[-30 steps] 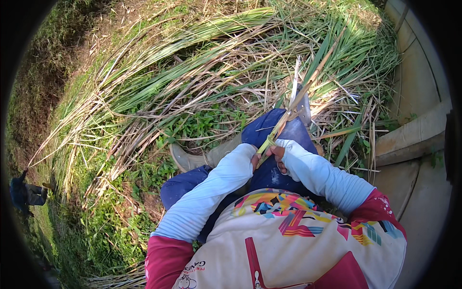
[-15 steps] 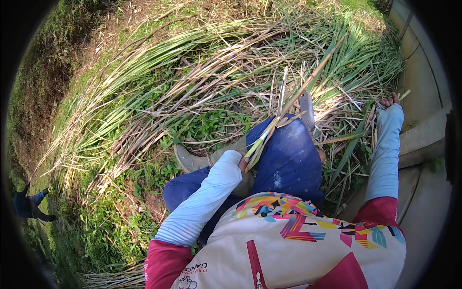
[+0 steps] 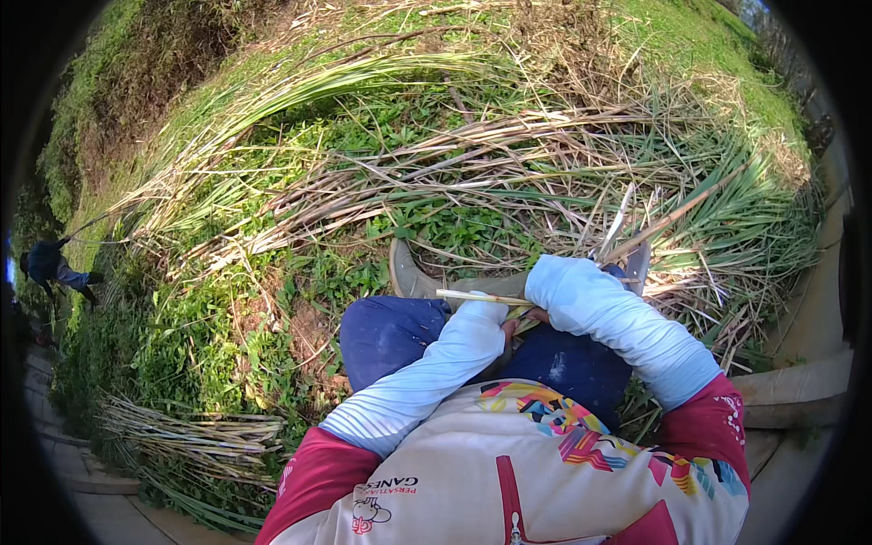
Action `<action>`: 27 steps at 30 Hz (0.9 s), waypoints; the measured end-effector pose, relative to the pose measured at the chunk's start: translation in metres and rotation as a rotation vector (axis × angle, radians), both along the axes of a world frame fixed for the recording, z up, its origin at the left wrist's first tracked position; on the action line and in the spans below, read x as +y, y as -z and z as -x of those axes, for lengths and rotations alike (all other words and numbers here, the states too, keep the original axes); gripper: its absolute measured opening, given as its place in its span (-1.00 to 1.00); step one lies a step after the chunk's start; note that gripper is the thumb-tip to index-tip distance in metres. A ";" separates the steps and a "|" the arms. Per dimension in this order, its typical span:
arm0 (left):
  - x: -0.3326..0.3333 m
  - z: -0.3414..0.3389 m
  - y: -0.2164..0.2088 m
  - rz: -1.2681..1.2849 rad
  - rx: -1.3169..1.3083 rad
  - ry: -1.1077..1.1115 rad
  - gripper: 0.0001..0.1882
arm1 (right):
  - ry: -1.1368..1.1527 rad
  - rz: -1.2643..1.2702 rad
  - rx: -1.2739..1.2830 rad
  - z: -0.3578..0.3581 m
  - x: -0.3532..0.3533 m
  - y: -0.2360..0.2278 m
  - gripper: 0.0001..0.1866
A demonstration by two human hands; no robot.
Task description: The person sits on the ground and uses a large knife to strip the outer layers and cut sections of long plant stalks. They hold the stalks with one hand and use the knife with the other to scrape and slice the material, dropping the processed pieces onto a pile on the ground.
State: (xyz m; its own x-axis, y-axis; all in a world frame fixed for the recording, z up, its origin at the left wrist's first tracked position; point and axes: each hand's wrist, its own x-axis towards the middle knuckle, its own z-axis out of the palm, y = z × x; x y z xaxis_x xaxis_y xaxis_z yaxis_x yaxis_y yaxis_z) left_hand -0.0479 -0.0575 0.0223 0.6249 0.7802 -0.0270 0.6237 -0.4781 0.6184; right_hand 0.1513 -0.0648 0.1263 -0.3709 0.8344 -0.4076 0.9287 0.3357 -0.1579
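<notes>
- Black-and-red printed lettering (image 3: 401, 483) marked the white-and-red zip-front fabric shirt (image 3: 450, 463);
- left hand (image 3: 508, 331) grasped long brown-green plant stalks (image 3: 668, 221);
- right hand (image 3: 538, 315) adjoined; its grip was indeterminable.

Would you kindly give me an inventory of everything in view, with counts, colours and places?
Stalks: several, green and tan, between the hands
Short stalk: one, pale yellow, across the left sleeve
Blade: one, grey, beyond the right forearm
Piled stalks: many, tan and green, across the ground ahead
Cut stalks: many, tan, lower left
Weeds: many, green, left
Co-worker: one, dark top, far left
Slab: one, greyish, right edge
Boot: one visible, grey-green, ahead
Trousers: one pair, navy, lap
Sleeves: two, light blue, forearms
Left hand, right hand: two, bare, centre, partly hidden
</notes>
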 end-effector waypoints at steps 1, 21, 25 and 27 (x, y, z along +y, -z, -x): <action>-0.005 0.006 -0.004 -0.044 0.002 -0.018 -0.77 | -0.027 0.056 -0.051 0.010 0.010 -0.010 -0.72; -0.013 0.024 0.026 0.264 -0.089 -0.246 -0.76 | -0.302 -0.368 0.372 0.022 -0.013 0.061 -0.84; -0.025 0.038 0.038 0.329 -0.592 -0.190 -0.69 | -0.110 -0.263 0.431 0.025 -0.012 0.067 -0.69; -0.020 0.036 0.046 0.448 -0.539 -0.154 -0.65 | -0.074 -0.193 0.438 0.035 -0.011 0.055 -0.63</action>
